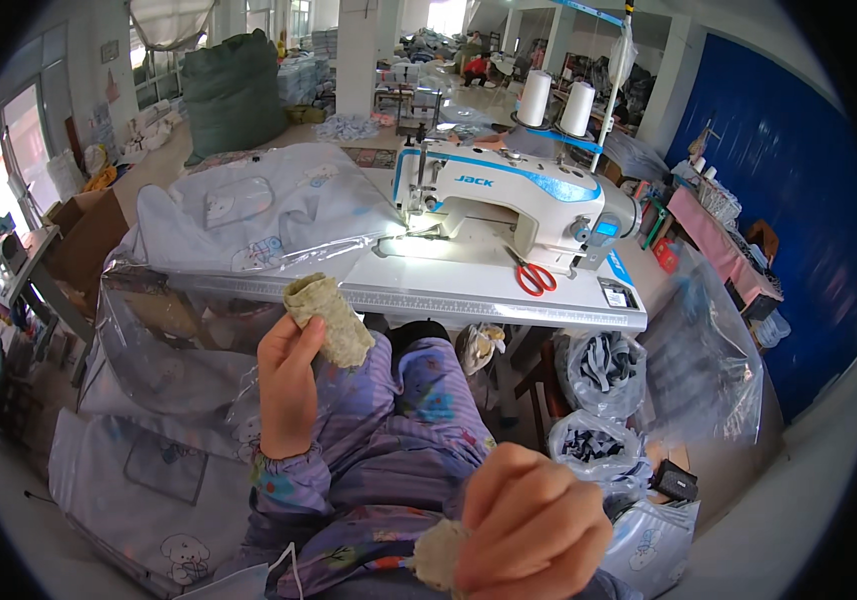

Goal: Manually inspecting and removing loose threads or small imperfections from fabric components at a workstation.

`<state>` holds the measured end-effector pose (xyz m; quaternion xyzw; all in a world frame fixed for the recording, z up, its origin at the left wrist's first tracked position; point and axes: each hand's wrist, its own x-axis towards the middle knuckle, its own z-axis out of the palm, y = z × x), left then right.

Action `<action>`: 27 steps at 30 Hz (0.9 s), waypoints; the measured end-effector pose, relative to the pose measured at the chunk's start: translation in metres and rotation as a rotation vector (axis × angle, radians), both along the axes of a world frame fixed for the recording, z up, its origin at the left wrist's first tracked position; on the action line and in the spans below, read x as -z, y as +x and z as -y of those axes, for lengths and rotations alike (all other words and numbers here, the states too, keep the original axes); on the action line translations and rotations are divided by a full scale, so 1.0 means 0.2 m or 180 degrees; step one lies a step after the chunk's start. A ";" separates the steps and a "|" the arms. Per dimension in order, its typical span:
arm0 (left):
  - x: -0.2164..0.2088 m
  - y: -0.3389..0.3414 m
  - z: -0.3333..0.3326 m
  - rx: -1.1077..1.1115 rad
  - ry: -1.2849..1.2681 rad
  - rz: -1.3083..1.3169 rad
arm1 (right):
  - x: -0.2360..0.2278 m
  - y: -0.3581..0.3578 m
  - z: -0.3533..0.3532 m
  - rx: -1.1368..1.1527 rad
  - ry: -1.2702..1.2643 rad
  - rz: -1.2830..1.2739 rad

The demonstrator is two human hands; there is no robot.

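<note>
My left hand [289, 395] is closed round a pale, speckled rolled flatbread [337, 325], held tilted above my lap with its hollow end up. Lower down and closer, my right hand [537, 520] has its fingers curled in. A piece of flatbread [438, 553] of the same pale colour sticks out from under those fingers, partly hidden by them. Beyond both hands is a white and blue sewing machine [509, 195] with its lamp lit. Grey printed fabric with clear plastic [249, 215] lies on its table, reaching the needle.
Red-handled scissors [536, 279] lie on the machine table [419, 300]. White thread cones [535, 98] stand behind the machine. Plastic bags of dark and light strips [604, 370] are at the right, and printed fabric [139, 490] hangs at the left. A green sack [236, 95] stands far back.
</note>
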<state>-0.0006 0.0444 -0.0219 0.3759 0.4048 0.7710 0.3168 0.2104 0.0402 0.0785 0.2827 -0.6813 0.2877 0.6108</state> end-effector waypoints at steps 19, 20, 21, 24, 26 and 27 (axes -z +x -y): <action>0.00 0.01 0.01 -0.0149 0.0026 -0.0066 | 0.02 -0.01 -0.03 -0.0255 -0.0152 0.0034; -0.01 0.01 0.01 -0.0237 0.0007 -0.0120 | 0.02 -0.01 -0.03 -0.0258 -0.0204 -0.0018; 0.00 0.01 0.01 -0.0227 0.0009 -0.0122 | 0.03 -0.01 -0.02 -0.0248 -0.0202 -0.0021; 0.01 -0.01 0.01 -0.0060 0.0022 -0.0138 | 0.03 -0.03 -0.01 -0.0243 -0.0312 -0.0189; -0.01 0.01 0.01 -0.0150 0.0026 -0.0164 | 0.02 -0.02 -0.02 -0.0214 -0.0168 -0.0115; -0.02 0.02 0.01 -0.0141 0.0032 -0.0166 | 0.01 -0.02 -0.03 -0.0205 -0.0162 -0.0117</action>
